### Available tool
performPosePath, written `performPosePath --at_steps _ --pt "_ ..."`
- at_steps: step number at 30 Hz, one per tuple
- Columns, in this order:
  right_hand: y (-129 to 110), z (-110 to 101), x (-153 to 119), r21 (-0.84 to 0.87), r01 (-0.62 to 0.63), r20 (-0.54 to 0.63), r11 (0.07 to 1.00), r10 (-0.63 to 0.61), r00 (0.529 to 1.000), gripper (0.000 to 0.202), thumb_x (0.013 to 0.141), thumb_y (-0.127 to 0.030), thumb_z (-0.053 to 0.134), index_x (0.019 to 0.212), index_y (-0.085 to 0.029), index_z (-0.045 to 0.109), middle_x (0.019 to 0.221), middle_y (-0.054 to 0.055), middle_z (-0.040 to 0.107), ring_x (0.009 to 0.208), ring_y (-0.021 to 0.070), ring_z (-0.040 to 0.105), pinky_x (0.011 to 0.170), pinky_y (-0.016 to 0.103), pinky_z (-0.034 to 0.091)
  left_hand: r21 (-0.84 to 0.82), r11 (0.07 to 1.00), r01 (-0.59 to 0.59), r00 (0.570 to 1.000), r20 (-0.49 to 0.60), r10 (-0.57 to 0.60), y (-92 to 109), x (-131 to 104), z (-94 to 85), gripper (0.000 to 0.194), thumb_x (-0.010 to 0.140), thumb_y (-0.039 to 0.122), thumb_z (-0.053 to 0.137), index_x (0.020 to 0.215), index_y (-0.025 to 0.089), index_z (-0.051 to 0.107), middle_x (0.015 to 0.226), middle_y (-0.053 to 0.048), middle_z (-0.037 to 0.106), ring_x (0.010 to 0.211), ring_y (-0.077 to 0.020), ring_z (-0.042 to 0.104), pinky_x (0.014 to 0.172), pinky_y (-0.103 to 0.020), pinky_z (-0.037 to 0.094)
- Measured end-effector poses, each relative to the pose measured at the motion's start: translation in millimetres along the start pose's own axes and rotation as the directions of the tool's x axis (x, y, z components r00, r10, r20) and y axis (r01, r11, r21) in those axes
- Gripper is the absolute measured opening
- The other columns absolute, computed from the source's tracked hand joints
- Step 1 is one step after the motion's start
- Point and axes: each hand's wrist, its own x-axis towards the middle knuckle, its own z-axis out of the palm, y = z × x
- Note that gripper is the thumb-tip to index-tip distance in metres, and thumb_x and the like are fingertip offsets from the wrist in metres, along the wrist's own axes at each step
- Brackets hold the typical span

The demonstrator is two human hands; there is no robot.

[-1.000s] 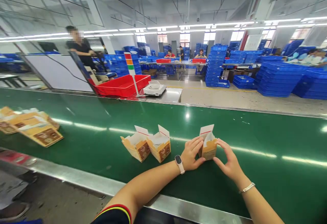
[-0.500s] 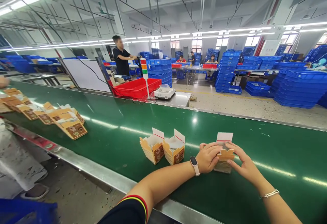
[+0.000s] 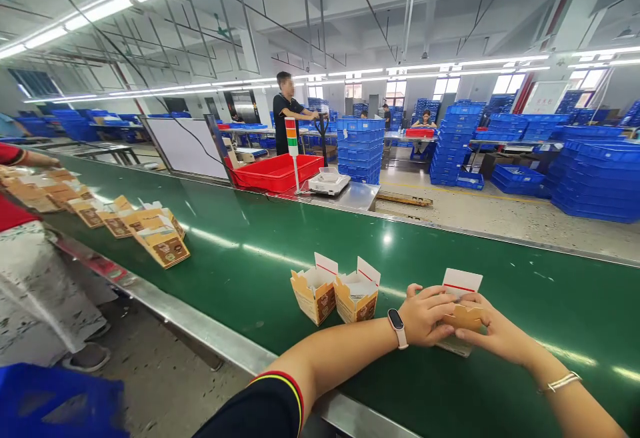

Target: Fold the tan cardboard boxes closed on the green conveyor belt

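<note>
A small orange-brown cardboard box stands on the green conveyor belt, its white flap with a red strip raised at the back. Round its left side curls my left hand, fingers laid over the top edge. My right hand grips the opposite side, thumb along the front and fingers over the top. The inside of the box is hidden by my fingers. Just left of my left wrist, two open boxes, one beside the other, stand upright with their flaps up.
More boxes lie tilted in a row along the belt at left, where a co-worker's hand reaches. Beyond the belt are a red bin, a scale, a signal light, a person with a pallet jack and stacked blue crates.
My fingers have closed in over the top of the box, and its front flap looks more bent over. The view has swung left; the person with the pallet jack remains behind the red bin.
</note>
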Motion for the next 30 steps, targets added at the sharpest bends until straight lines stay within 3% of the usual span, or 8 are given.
performPosePath --at_steps 7,12,16,19,21,26,28,30 --pt "-22.4 24.5 -32.6 -0.044 -0.062 -0.249 0.997 0.049 0.967 0.042 0.079 -0.051 0.060 0.111 -0.024 0.063 0.109 0.011 0.065 0.102 0.0280 0.062 0.086 0.048 0.054 -0.194 0.981 0.010 0.999 -0.050 -0.020 15.5 8.4 13.2 0.032 0.088 0.031 0.039 0.104 0.021 0.065 0.109 -0.009 0.069 0.116 -0.0233 0.055 0.097 -0.043 0.032" --pt "-25.0 34.5 -57.1 -0.099 -0.143 -0.592 0.985 0.057 0.804 0.029 0.084 -0.045 0.055 0.097 -0.024 0.067 0.105 0.011 0.067 0.100 0.0271 0.061 0.084 0.047 0.053 -0.257 0.965 0.044 0.996 -0.060 -0.062 20.3 13.6 21.0 0.035 0.089 0.034 0.035 0.084 0.018 0.065 0.096 -0.013 0.070 0.107 -0.0256 0.058 0.094 -0.045 0.039" --pt "-26.5 34.8 -56.4 0.003 -0.307 -0.662 0.952 0.232 0.712 0.038 0.081 -0.056 0.052 0.073 -0.024 0.070 0.091 0.008 0.068 0.088 0.0254 0.062 0.083 0.047 0.050 -0.429 0.890 0.156 0.978 -0.057 -0.199 29.6 20.7 29.2 0.029 0.088 0.036 0.042 0.075 0.020 0.062 0.083 -0.009 0.067 0.094 -0.0232 0.060 0.092 -0.041 0.043" --pt "-32.2 41.7 -51.7 0.180 -0.410 -0.692 0.894 0.412 0.593 0.047 0.082 -0.057 0.046 0.057 -0.022 0.064 0.083 0.007 0.066 0.079 0.0221 0.061 0.075 0.040 0.050 -0.595 0.740 0.315 0.882 -0.105 -0.460 40.0 29.4 32.9 0.012 0.079 0.030 0.059 0.085 0.019 0.057 0.090 -0.006 0.063 0.087 -0.0189 0.060 0.087 -0.036 0.048" --pt "-35.4 48.1 -49.4 0.265 -0.429 -0.732 0.864 0.469 0.494 0.044 0.081 -0.053 0.048 0.053 -0.021 0.059 0.079 0.007 0.064 0.076 0.0207 0.060 0.072 0.037 0.050 -0.680 0.598 0.424 0.773 -0.072 -0.630 46.6 37.0 32.1 0.032 0.070 0.021 0.069 0.097 0.018 0.054 0.106 -0.009 0.059 0.090 -0.0174 0.060 0.085 -0.034 0.049" --pt "-29.8 51.5 -42.1 0.555 -0.400 -0.726 0.729 0.660 0.194 0.015 0.067 -0.033 0.060 0.076 -0.021 0.057 0.083 0.005 0.063 0.074 0.0195 0.061 0.061 0.032 0.053 -0.708 0.096 0.700 0.537 0.433 -0.724 58.6 55.8 24.9 0.029 0.070 0.009 0.065 0.098 0.013 0.055 0.104 -0.013 0.063 0.086 -0.0185 0.063 0.081 -0.034 0.051" --pt "-23.6 46.2 -39.6 0.697 -0.355 -0.614 0.623 0.774 0.153 0.022 0.063 -0.026 0.059 0.084 -0.022 0.054 0.081 0.004 0.063 0.067 0.0180 0.062 0.055 0.031 0.053 -0.697 0.050 0.716 0.527 0.491 -0.693 62.2 60.7 25.4 0.017 0.072 0.007 0.062 0.088 0.013 0.058 0.093 -0.011 0.066 0.081 -0.0181 0.065 0.078 -0.032 0.052" --pt "-17.5 39.4 -39.9 0.787 -0.319 -0.491 0.527 0.850 0.192 0.023 0.061 -0.021 0.057 0.084 -0.022 0.052 0.077 0.004 0.064 0.063 0.0181 0.062 0.054 0.031 0.054 -0.692 0.048 0.721 0.518 0.492 -0.700 65.7 64.5 29.4 0.014 0.071 0.006 0.062 0.082 0.014 0.059 0.086 -0.009 0.067 0.079 -0.0179 0.065 0.076 -0.031 0.052"
